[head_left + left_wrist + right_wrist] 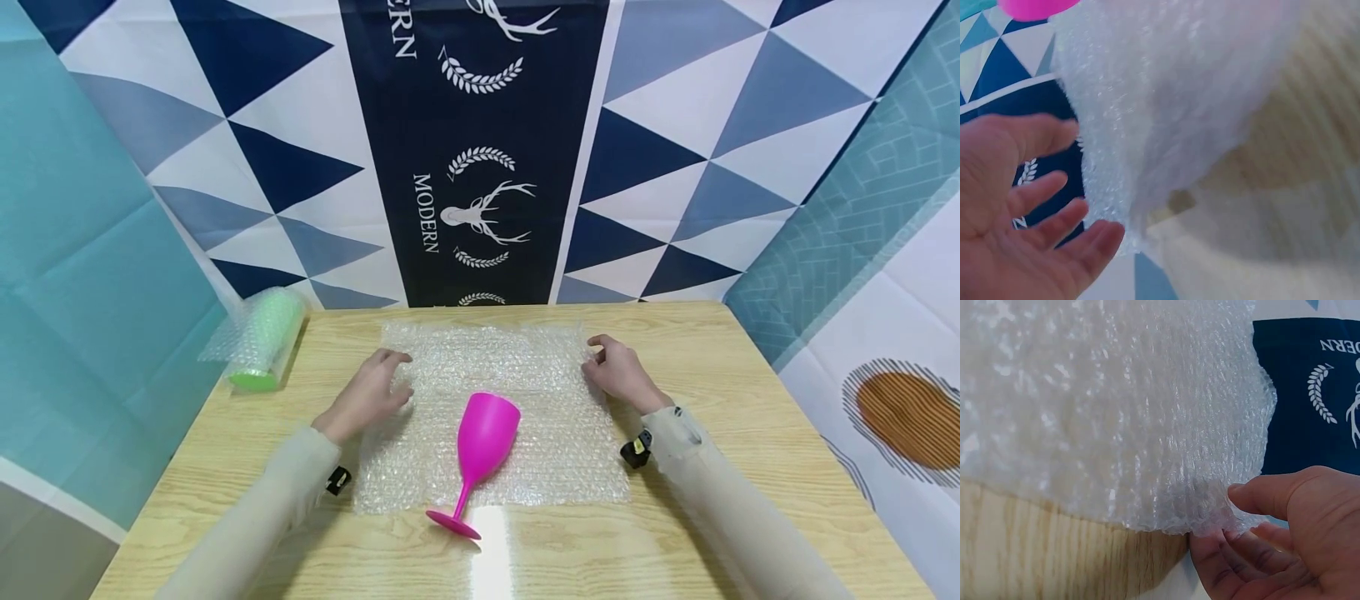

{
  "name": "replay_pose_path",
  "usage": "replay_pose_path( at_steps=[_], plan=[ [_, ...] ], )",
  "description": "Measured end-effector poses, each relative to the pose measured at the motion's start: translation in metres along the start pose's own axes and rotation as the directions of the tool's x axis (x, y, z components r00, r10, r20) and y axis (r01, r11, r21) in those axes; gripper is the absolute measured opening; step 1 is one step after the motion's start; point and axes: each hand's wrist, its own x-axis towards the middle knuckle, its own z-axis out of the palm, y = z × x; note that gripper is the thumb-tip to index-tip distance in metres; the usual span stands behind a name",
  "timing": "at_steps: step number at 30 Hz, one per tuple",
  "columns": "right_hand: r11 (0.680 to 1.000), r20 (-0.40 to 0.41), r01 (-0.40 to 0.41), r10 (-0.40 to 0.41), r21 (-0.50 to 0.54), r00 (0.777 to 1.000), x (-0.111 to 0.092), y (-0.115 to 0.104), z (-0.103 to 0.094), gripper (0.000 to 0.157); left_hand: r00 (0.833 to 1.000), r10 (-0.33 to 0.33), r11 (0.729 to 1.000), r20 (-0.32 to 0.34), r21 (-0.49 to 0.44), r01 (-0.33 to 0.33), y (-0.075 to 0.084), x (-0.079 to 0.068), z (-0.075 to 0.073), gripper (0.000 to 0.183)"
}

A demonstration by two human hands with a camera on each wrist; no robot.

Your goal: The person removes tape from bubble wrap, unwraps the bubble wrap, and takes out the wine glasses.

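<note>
A pink plastic goblet (pixel 486 433) lies on its side on a sheet of bubble wrap (pixel 555 450), its foot past the near edge. My left hand (pixel 375 396) is by the sheet's left edge, thumb and fingers spread apart. In the left wrist view, this hand (pixel 1041 206) holds nothing, with the bubble wrap (pixel 1110 125) beside its fingertips. My right hand (pixel 618 375) is at the sheet's right edge. The right wrist view shows the right hand (pixel 1266 531) with its thumb over the wrap's edge and curled fingers partly hidden beneath it.
A green cylinder (pixel 273 325) partly covered in bubble wrap lies at the table's back left. The wooden table (pixel 675 333) backs onto a patterned cloth (pixel 480 150), with more cloth hanging at both sides. Black wrist cameras hang under both sleeves.
</note>
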Motion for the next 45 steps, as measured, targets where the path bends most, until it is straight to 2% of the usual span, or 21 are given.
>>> replay_pose_path(
  at_steps=[5, 10, 16, 22, 28, 31, 34, 38, 42, 45],
  plan=[
    [1.0, 0.0, 0.004, -0.004, -0.008, 1.0, -0.004, -0.002, -0.001, 0.052, 0.99, 0.006, 1.0, 0.141, 0.022, -0.009, -0.003, -0.006, 0.012, 0.063],
    [0.999, -0.028, 0.046, -0.046, -0.011, 0.999, -0.01, -0.007, -0.003, 0.051, 0.978, -0.007, 0.999, 0.211, 0.051, -0.004, -0.005, -0.01, 0.019, 0.069],
    [0.995, -0.071, 0.1, -0.101, -0.02, 0.992, -0.023, -0.017, -0.01, 0.048, 0.975, -0.001, 0.995, 0.222, 0.099, -0.022, -0.005, -0.01, 0.023, 0.064],
    [0.985, -0.101, 0.163, -0.167, -0.051, 0.981, -0.039, -0.032, -0.015, 0.046, 0.976, -0.009, 0.995, 0.217, 0.101, -0.013, -0.002, -0.009, 0.022, 0.062],
    [0.951, -0.13, 0.308, -0.308, -0.018, 0.943, -0.06, -0.045, -0.006, 0.037, 0.978, -0.011, 0.996, 0.208, 0.094, -0.009, -0.003, -0.008, 0.024, 0.064],
    [0.935, -0.089, 0.349, -0.343, 0.06, 0.935, -0.073, -0.055, 0.004, 0.032, 0.979, -0.012, 0.995, 0.205, 0.098, -0.008, -0.003, -0.008, 0.023, 0.064],
    [0.924, -0.005, 0.362, -0.364, 0.127, 0.931, -0.083, -0.063, 0.017, 0.028, 0.978, -0.012, 0.995, 0.206, 0.101, -0.009, -0.003, -0.008, 0.022, 0.065],
    [0.911, 0.096, 0.375, -0.394, 0.17, 0.914, -0.092, -0.071, 0.035, 0.026, 0.978, -0.014, 0.995, 0.21, 0.103, -0.008, -0.002, -0.008, 0.022, 0.066],
    [0.906, 0.114, 0.374, -0.4, 0.198, 0.909, -0.093, -0.079, 0.049, 0.026, 0.976, -0.022, 0.995, 0.215, 0.099, 0.001, -0.002, -0.007, 0.022, 0.066],
    [0.911, 0.093, 0.353, -0.379, 0.216, 0.921, -0.09, -0.082, 0.055, 0.026, 0.976, -0.027, 0.996, 0.217, 0.093, 0.007, -0.002, -0.007, 0.022, 0.066]
  ],
)
